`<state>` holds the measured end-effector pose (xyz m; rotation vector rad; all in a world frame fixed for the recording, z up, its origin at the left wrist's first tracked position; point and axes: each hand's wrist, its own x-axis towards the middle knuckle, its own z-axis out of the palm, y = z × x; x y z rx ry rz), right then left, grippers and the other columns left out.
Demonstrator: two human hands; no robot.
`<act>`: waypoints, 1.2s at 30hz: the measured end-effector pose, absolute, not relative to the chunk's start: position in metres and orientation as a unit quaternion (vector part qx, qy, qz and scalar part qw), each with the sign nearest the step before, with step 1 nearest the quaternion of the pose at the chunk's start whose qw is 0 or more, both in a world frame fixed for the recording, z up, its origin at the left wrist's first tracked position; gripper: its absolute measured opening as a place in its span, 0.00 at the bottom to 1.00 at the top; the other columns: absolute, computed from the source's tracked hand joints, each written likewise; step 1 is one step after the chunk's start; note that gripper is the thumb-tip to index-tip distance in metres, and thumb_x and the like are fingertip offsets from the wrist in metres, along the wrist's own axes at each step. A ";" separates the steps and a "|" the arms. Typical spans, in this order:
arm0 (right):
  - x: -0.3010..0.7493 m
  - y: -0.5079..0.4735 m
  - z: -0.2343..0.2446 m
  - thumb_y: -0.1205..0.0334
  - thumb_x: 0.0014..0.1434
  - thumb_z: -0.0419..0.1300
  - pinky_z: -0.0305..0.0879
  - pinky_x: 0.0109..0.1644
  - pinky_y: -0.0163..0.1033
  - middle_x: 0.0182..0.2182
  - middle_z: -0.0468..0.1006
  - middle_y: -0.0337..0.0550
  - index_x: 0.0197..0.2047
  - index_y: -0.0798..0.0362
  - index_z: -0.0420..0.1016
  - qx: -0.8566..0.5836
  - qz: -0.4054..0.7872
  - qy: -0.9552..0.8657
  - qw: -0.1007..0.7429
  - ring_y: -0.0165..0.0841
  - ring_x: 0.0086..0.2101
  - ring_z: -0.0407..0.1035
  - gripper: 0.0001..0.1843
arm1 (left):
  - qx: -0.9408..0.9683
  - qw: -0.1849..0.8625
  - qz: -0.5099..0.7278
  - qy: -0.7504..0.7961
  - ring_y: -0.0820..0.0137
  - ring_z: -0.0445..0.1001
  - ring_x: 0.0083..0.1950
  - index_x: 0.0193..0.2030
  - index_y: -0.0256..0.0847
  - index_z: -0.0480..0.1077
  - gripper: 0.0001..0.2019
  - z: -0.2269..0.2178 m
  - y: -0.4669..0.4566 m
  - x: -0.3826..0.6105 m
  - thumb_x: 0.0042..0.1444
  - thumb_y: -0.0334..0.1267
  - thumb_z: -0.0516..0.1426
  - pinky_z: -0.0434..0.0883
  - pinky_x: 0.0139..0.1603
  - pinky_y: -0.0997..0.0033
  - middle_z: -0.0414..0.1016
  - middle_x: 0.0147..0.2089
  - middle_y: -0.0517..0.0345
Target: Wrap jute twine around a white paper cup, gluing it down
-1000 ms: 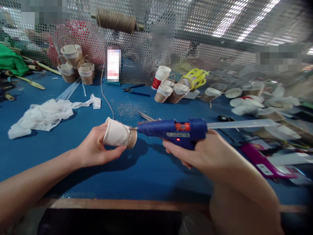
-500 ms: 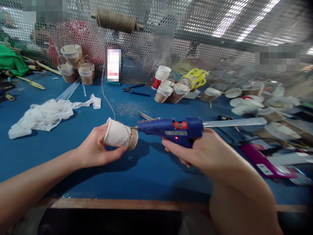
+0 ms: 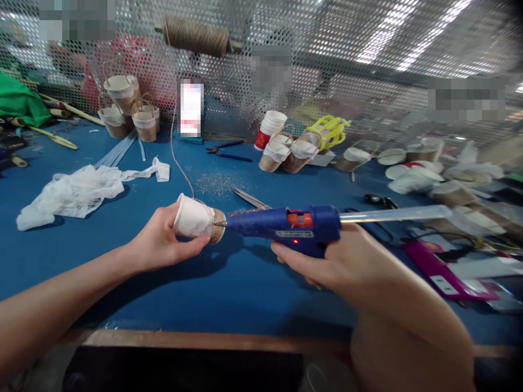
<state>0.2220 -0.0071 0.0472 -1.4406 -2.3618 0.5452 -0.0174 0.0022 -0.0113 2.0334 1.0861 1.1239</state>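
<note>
My left hand [image 3: 163,242] is closed round a white paper cup [image 3: 194,218] held on its side, its base end wound with brown twine [image 3: 218,227]. My right hand [image 3: 327,261] grips a blue hot glue gun [image 3: 292,227] with a clear glue stick [image 3: 392,214] sticking out of its back. The gun's nozzle tip touches the twine-wrapped end of the cup. A strand of twine [image 3: 178,163] runs from the cup up toward a spool [image 3: 196,36] on the mesh wall. Both hands hover above the blue table [image 3: 229,288].
Crumpled white lace [image 3: 77,190] lies at left. Twine-wrapped cups [image 3: 126,106] stand at back left, more cups [image 3: 286,152] at back centre and right. Scissors [image 3: 249,198] and pliers [image 3: 226,151] lie behind the hands. A purple tool [image 3: 437,272] sits at right.
The cup and the glue gun have dropped slightly and the cup has turned a little in my left hand. The nozzle stays against the twine end.
</note>
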 end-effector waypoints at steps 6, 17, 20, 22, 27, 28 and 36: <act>0.217 -0.006 0.052 0.56 0.53 0.53 0.56 0.17 0.34 0.09 0.64 0.32 0.18 0.49 0.66 -0.528 0.195 -0.816 0.130 0.26 0.12 0.60 0.14 | 0.810 0.215 0.409 0.361 0.72 0.73 0.30 0.27 0.36 0.70 0.01 -0.011 0.001 -0.018 0.45 0.30 0.57 0.72 0.35 0.72 0.76 0.28 0.56; 0.208 -0.003 0.056 0.54 0.52 0.53 0.57 0.17 0.32 0.08 0.64 0.34 0.13 0.50 0.58 -0.558 0.214 -0.791 0.130 0.26 0.12 0.60 0.20 | 0.854 0.140 0.403 0.299 0.70 0.73 0.32 0.27 0.37 0.67 0.02 -0.008 -0.006 -0.017 0.46 0.28 0.57 0.70 0.36 0.70 0.76 0.29 0.55; 0.208 -0.002 0.054 0.53 0.51 0.53 0.58 0.18 0.33 0.09 0.66 0.35 0.12 0.50 0.57 -0.565 0.209 -0.789 0.123 0.27 0.14 0.63 0.21 | 0.854 0.136 0.407 0.295 0.71 0.73 0.32 0.27 0.37 0.68 0.02 -0.008 -0.006 -0.016 0.46 0.28 0.57 0.69 0.33 0.72 0.76 0.29 0.55; 0.209 -0.002 0.053 0.53 0.51 0.53 0.58 0.17 0.32 0.08 0.64 0.33 0.13 0.50 0.59 -0.564 0.216 -0.786 0.131 0.26 0.12 0.61 0.19 | 0.850 0.141 0.408 0.302 0.71 0.73 0.31 0.26 0.36 0.68 0.02 -0.009 -0.005 -0.017 0.46 0.28 0.57 0.69 0.34 0.71 0.76 0.29 0.56; 0.209 -0.004 0.054 0.57 0.51 0.53 0.55 0.14 0.30 0.07 0.62 0.32 0.14 0.51 0.60 -0.540 0.230 -0.793 0.164 0.24 0.11 0.58 0.17 | 0.824 0.184 0.416 0.339 0.71 0.72 0.30 0.25 0.35 0.67 0.02 -0.012 -0.001 -0.018 0.45 0.29 0.57 0.70 0.37 0.70 0.75 0.27 0.57; 0.209 -0.004 0.054 0.58 0.51 0.53 0.55 0.14 0.30 0.07 0.62 0.32 0.14 0.51 0.60 -0.534 0.228 -0.797 0.170 0.24 0.11 0.58 0.17 | 0.816 0.199 0.416 0.348 0.71 0.72 0.30 0.25 0.35 0.68 0.02 -0.012 -0.001 -0.017 0.45 0.29 0.57 0.70 0.36 0.71 0.74 0.27 0.57; 0.213 -0.007 0.051 0.59 0.50 0.56 0.54 0.11 0.29 0.06 0.62 0.29 0.16 0.50 0.64 -0.507 0.222 -0.808 0.203 0.24 0.09 0.57 0.13 | 0.785 0.264 0.411 0.382 0.72 0.72 0.31 0.31 0.33 0.71 0.06 -0.012 0.002 -0.018 0.45 0.31 0.58 0.71 0.30 0.75 0.76 0.32 0.53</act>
